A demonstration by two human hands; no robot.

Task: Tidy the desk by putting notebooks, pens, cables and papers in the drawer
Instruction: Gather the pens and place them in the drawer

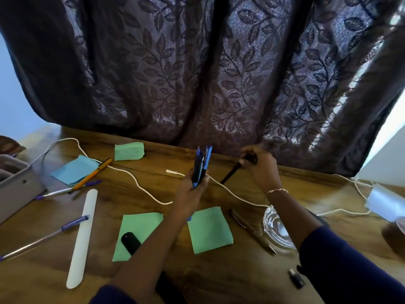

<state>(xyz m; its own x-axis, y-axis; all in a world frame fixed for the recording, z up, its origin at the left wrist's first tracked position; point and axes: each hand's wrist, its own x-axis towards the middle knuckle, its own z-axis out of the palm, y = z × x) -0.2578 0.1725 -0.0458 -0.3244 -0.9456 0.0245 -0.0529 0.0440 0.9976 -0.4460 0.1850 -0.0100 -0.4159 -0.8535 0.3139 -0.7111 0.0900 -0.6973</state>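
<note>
Gathering pens. Far to left of left hand (192, 191): loose pens (65, 190) on desk (219, 270), orange pen (93, 174) across blue paper (75, 170), white cable (140, 185) snaking past. Left hand was closed round bundle of blue pens (201, 165), tips up. Green papers (209, 229) lay just below it. Right hand (259, 166), close to right, was pinched shut on black pen (232, 172), lifted clear of desk. Judged: pens light, stiff, smooth, best gripped mid-barrel; bundle might slip. Drawer not seen.
</note>
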